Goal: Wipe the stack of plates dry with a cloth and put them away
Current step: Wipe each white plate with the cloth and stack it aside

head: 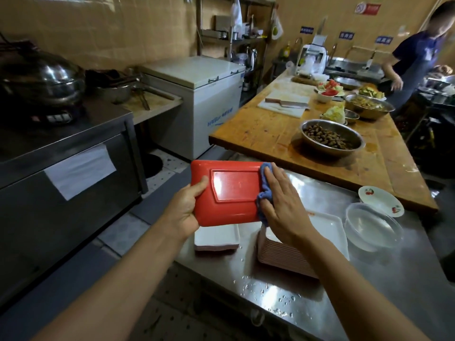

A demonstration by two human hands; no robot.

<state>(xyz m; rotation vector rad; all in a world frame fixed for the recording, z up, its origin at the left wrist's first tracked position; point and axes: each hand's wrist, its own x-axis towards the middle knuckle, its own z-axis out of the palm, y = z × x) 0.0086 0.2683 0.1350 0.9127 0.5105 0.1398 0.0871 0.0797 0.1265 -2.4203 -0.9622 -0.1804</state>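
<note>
Mid-task: left hand (187, 207) grips the red plate (231, 193) over the left edge of the steel bench (369, 279) — right hand (283, 207), fingers flat, presses the blue cloth (264, 193) to its underside. Small stack (216, 239) and larger stack (288, 262) sit below; apparently many plates remain.

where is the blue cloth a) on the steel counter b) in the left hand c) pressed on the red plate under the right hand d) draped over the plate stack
c: the right hand presses the blue cloth against the red plate that the left hand holds.
</note>
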